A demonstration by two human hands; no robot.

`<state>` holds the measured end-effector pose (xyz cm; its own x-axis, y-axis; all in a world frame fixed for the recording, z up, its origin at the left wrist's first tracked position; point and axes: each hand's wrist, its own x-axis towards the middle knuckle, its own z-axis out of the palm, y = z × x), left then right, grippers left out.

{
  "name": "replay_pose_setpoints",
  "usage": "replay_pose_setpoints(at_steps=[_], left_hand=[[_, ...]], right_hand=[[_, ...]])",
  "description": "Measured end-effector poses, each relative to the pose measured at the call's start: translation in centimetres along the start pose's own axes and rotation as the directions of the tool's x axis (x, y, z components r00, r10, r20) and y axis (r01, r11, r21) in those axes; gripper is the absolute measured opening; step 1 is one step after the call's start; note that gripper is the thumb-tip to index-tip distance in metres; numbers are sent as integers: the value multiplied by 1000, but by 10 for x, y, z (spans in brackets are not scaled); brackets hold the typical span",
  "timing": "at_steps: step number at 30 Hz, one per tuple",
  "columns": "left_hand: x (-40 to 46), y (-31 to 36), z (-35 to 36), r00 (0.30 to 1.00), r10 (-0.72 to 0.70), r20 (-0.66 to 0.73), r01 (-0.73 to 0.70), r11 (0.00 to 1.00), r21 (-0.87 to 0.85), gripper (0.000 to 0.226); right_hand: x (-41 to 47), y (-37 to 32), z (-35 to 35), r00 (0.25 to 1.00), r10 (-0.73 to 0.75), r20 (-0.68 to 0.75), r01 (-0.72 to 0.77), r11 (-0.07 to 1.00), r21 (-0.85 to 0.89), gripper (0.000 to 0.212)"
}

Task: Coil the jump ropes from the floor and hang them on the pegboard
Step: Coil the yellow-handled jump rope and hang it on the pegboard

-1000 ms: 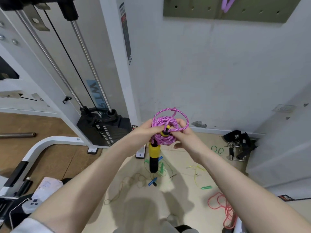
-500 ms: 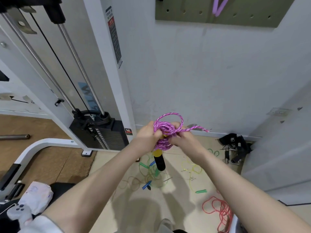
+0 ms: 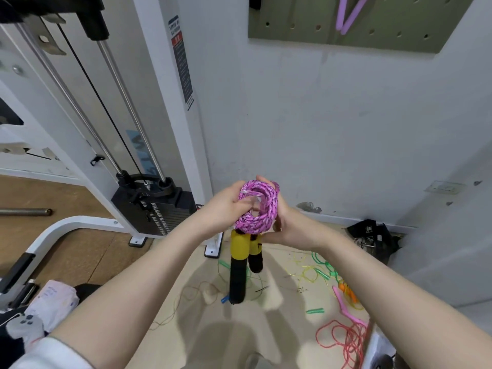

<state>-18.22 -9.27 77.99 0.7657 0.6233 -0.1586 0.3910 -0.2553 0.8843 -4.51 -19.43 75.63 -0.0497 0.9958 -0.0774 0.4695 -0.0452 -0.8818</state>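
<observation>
A pink braided jump rope [image 3: 262, 209] is wound into a tight coil at chest height. Its two yellow-and-black handles [image 3: 239, 265] hang straight down below the coil. My left hand [image 3: 226, 206] grips the coil's left side with fingers curled into its centre. My right hand [image 3: 286, 222] cups the coil's right side, fingers wrapped behind it. The green pegboard [image 3: 306, 27] is on the wall at the upper right, with a lilac band [image 3: 348, 14] hanging on it. Several thin ropes lie on the floor: green and yellow ones [image 3: 314, 267], a red one [image 3: 343, 339], a pink one [image 3: 346, 307].
A white cable weight machine [image 3: 149, 203] stands at the left, its frame foot [image 3: 213, 249] close under my hands. A black bag with metal clips [image 3: 372, 235] lies by the wall at the right. A white panel [image 3: 447, 235] closes off the right side.
The loose tail that stuck out to the right half a second ago is wrapped into the coil. Both handles now hang below. My view has moved closer to the wall.
</observation>
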Motion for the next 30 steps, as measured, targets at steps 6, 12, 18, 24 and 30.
replay_pose_setpoints(at_steps=[6,12,18,24,30], left_hand=[[-1,6,-3,987,24,-159,-79,934,-349,16],[8,18,-3,987,-7,-159,-7,996,-88,15],[35,38,0,982,109,-152,-73,972,225,12],[66,60,-17,964,239,-113,-177,901,397,7],[92,66,-40,941,321,-103,-180,737,652,22]], right_hand=[[5,27,0,943,162,-290,-122,981,151,27],[-3,39,-12,930,318,-184,-286,941,182,29],[15,-12,-33,988,112,-108,-4,712,703,41],[38,-26,-52,950,243,-197,-39,717,696,40],[65,-44,-77,904,284,-319,43,683,729,25]])
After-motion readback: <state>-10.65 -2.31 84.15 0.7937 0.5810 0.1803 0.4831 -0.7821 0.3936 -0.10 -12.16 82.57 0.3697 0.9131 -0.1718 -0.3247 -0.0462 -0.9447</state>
